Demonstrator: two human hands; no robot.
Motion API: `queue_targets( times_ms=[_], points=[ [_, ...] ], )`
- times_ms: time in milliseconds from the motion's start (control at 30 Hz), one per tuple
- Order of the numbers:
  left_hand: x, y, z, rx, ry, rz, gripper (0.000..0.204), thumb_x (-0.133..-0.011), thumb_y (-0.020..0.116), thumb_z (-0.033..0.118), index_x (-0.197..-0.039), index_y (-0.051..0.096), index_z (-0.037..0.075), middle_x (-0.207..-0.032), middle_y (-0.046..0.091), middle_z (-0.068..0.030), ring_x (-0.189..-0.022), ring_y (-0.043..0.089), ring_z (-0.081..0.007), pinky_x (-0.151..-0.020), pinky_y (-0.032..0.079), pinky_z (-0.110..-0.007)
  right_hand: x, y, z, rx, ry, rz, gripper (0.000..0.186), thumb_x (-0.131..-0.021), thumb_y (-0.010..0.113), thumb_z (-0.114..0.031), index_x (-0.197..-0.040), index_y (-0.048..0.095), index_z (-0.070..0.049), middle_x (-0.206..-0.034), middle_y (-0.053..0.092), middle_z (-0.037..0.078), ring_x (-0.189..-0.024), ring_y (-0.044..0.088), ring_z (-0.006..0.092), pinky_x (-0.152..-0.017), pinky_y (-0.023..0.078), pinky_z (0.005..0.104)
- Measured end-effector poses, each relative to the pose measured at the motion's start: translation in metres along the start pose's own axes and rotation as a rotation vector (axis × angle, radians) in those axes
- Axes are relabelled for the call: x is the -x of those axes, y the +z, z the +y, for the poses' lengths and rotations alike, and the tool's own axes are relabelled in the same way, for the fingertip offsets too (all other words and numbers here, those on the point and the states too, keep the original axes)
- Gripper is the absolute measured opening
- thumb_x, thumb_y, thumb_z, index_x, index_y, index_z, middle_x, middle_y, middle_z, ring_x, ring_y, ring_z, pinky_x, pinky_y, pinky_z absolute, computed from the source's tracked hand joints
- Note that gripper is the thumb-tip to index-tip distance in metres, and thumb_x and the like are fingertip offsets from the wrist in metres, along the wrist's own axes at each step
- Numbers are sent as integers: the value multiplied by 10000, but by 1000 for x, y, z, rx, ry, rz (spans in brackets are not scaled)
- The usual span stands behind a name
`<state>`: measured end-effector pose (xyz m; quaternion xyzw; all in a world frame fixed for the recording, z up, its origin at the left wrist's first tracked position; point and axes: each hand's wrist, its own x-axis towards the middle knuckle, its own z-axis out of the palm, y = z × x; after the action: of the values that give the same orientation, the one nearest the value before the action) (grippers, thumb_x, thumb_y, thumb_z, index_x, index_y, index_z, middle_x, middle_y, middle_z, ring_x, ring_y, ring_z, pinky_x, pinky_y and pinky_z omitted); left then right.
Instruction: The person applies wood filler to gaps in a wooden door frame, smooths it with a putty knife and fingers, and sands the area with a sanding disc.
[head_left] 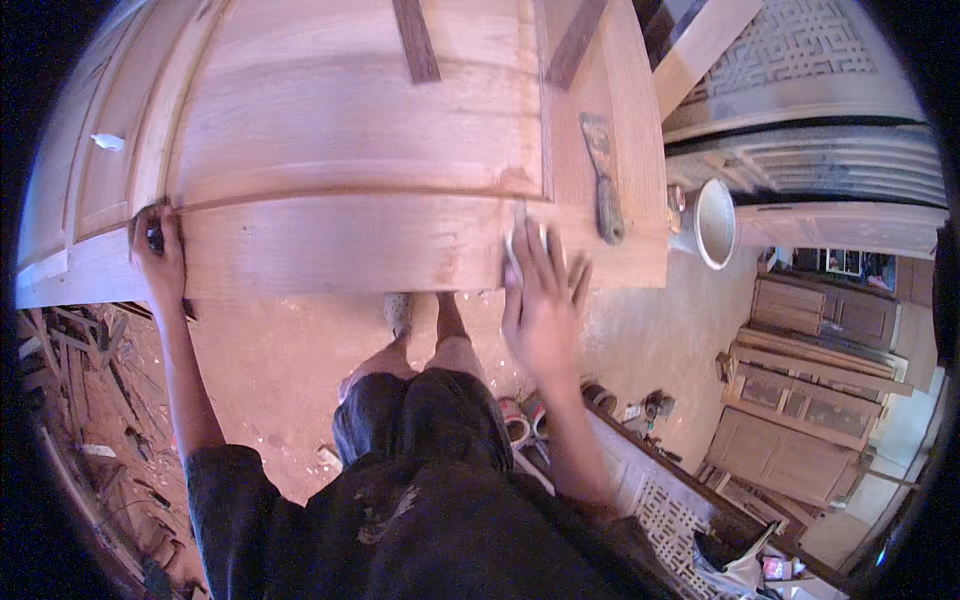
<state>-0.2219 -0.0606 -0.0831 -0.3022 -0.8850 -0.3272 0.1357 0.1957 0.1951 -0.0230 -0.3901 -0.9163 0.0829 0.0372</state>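
Observation:
A large panelled wooden door (350, 110) lies flat in front of me, its near edge running across at waist height. My right hand (545, 310) presses down on the near rail, fingers forward, over a small pale pad that looks like folded sandpaper (511, 245). Most of that pad is hidden under the fingers. To its right a scraper (600, 175) with a worn blade and dark handle rests on the wood. At the left my left hand (160, 250) sits curled at the near rail, closed around something small and dark that I cannot make out.
Two dark wood strips (418, 45) reach over the door's far part. A white scrap (108, 142) lies at far left. Right of the door stand a white bucket (714, 225) and stacked panels (800, 420). Wood offcuts (90, 370) litter the floor at left; cans (515, 420) stand near my legs.

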Motion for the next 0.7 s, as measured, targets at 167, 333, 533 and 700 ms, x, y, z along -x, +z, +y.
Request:
queue_targets(
  times_ms=[167, 333, 533, 700],
  points=[
    [7, -8, 2, 4, -28, 12, 281, -986, 614, 256, -1079, 674, -2, -1031, 683, -190, -930, 660, -321, -826, 518, -395, -17, -6, -3, -9, -5, -16, 506, -998, 490, -223, -1494, 433, -135, -1583, 362, 57, -1488, 271, 296, -1176, 93, 642],
    [-1, -4, 19, -35, 6, 17, 298, -987, 616, 264, -1078, 665, -15, -1002, 674, -185, -882, 660, -310, -802, 521, -392, -8, 6, 9, 20, -56, 47, 500, -1010, 469, -222, -1503, 426, -153, -1574, 379, 63, -1492, 270, 288, -1178, 87, 631],
    [8, -8, -1, -4, -74, 32, 296, -984, 622, 262, -1091, 671, -10, -1041, 666, -193, -919, 659, -297, -796, 526, -385, 13, 0, -7, -2, 12, -5, 457, -1015, 453, -208, -1467, 477, -143, -1548, 420, 67, -1475, 303, 311, -1176, 110, 635],
    [-1, -6, 7, 3, -61, -21, 287, -985, 622, 264, -1081, 688, 2, -1054, 675, -182, -941, 665, -298, -815, 530, -375, -37, -3, -5, -4, -33, 15, 481, -1026, 433, -219, -1499, 421, -130, -1569, 381, 73, -1475, 292, 322, -1178, 114, 635]
  ],
)
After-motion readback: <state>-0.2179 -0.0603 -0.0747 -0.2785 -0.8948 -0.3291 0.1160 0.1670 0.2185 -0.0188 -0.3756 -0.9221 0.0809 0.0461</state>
